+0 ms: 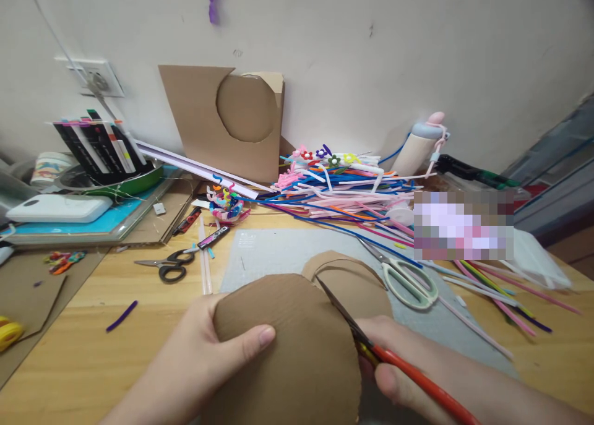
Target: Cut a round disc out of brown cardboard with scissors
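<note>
My left hand [204, 351] grips a rounded piece of brown cardboard [288, 351] by its left edge, thumb pressed on top. My right hand [394, 363] is closed around red-handled scissors [371, 344]. Their dark blades reach up and left along the cardboard's right edge. A curved cardboard offcut [357, 283] lies just behind the blades on a grey cutting mat [273, 252].
White-handled scissors [408, 283] lie on the mat to the right, black scissors [169, 265] to the left. A heap of coloured pipe cleaners [343, 190] fills the back. Cardboard with a round hole [223, 122] leans on the wall. Markers [99, 143] and a laptop [93, 224] sit at left.
</note>
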Tool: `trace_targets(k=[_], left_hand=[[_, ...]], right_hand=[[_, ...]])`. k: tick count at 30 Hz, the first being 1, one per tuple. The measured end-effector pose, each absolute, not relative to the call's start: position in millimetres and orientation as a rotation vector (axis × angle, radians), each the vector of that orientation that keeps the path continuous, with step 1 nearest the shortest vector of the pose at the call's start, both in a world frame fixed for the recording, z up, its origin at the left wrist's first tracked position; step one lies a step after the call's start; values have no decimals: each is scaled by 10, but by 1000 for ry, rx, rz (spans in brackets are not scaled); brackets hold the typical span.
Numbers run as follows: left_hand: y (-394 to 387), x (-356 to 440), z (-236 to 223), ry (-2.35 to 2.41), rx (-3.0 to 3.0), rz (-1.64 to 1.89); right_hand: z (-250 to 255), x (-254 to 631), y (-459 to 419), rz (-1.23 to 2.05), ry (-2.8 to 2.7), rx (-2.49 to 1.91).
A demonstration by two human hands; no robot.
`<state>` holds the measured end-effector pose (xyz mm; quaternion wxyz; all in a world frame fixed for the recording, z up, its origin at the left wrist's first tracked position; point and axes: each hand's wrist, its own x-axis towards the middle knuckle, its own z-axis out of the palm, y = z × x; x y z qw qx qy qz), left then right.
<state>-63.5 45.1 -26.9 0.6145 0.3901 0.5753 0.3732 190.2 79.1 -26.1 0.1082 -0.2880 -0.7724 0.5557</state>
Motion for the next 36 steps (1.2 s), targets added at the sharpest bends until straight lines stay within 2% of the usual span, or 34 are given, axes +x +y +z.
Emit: trace_targets(k=[3,7,12,18,22,28,36], left_hand=[[451,-635,-257,1331,887,854],[448,-622,-245,1323,875,865],[463,-642,-272,1313,814,912],[542,-663,-350,1147,681,1077],[553,-595,-393,1196,607,1086],[530,-578,-326,1336,606,1054],[502,-585,-285,1377,700,1005]], right_hand=[[-317,1909,731,1634,-2200,-851],[-431,1929,657,1540,-2087,-1061],[-596,1906,705,1661,-2052,-962],[-724,1878,720,1738,-1775,-1085],[-788,1881,721,1728,-1730,-1087],[-720,1907,732,1961,-1674,-1069],[-598,1983,731,1853,-1898,-911]])
